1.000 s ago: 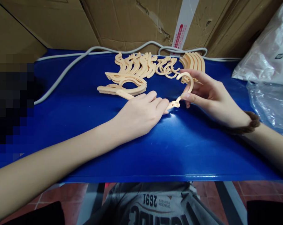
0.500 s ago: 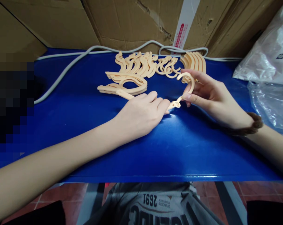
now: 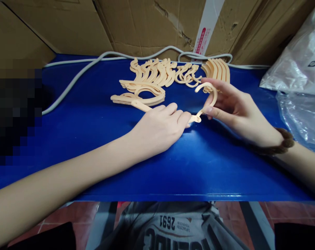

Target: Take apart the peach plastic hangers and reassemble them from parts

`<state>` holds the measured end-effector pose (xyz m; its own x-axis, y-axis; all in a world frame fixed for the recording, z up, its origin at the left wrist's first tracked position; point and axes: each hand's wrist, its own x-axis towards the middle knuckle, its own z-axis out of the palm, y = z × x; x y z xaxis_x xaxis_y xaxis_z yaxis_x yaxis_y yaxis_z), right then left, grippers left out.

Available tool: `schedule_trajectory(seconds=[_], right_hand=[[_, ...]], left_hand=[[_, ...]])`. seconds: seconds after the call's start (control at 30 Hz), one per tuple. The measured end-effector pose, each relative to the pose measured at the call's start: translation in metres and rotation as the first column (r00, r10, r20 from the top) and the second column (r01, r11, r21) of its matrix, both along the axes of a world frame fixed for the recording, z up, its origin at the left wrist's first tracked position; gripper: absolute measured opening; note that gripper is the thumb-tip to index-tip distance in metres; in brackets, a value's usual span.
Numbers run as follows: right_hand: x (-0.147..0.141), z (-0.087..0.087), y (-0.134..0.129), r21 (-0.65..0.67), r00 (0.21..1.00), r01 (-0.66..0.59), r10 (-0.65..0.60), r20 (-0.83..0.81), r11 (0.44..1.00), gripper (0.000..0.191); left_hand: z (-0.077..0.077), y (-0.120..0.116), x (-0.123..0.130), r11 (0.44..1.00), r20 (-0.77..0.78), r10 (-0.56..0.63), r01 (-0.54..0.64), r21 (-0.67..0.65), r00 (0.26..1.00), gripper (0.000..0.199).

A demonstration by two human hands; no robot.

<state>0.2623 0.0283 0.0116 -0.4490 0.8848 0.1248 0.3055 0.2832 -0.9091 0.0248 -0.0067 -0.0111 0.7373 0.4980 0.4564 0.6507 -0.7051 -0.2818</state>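
My left hand (image 3: 162,130) is closed, palm down, around a cream plastic hanger arm (image 3: 141,106); one end sticks out to the left and a jointed end shows past my fingers. In my right hand (image 3: 231,107), thumb and fingers pinch a cream hanger hook (image 3: 214,95) by its curved stem. The hook's lower end meets the arm's end between my hands; whether the two are locked together I cannot tell. Just behind my left hand lies a small stack of folded hangers (image 3: 147,93).
Along the back of the blue table (image 3: 173,173) lie a row of curved hanger arms (image 3: 153,71), several loose hooks (image 3: 185,73) and a stack of arms (image 3: 217,69). A white cable (image 3: 105,54) runs before the cardboard boxes (image 3: 147,27). Clear plastic bags (image 3: 290,69) stand at right.
The hook has turned slightly in my right hand, its tip now a little further left and lower. My left hand keeps its hold on the arm; the whole view has shifted slightly.
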Motion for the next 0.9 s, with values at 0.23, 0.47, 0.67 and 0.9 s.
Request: schedule_trajectory(seconds=[0.23,0.47,0.67,0.9], right_hand=[[-0.005,0.005,-0.006,0.013,0.999,-0.031,0.031,-0.027,0.999,0.062],[-0.005,0.004,-0.008,0.120,0.995,-0.079,0.070,0.074,0.990,0.060],[-0.008,0.004,-0.012,0.113,0.995,-0.088,0.082,0.053,0.990,0.062],[-0.010,0.004,-0.012,-0.003,0.997,-0.071,0.071,-0.029,0.997,0.057]], left_hand=[[0.014,-0.005,0.000,0.913,0.110,0.121,-0.067,-0.401,0.987,0.024],[0.023,0.000,-0.001,0.337,0.474,0.379,0.358,-0.871,0.795,0.017],[0.025,0.003,0.002,0.104,0.424,0.588,0.455,-0.884,0.689,0.014],[0.022,0.000,0.003,0.300,0.529,0.456,0.435,-0.849,0.716,0.012]])
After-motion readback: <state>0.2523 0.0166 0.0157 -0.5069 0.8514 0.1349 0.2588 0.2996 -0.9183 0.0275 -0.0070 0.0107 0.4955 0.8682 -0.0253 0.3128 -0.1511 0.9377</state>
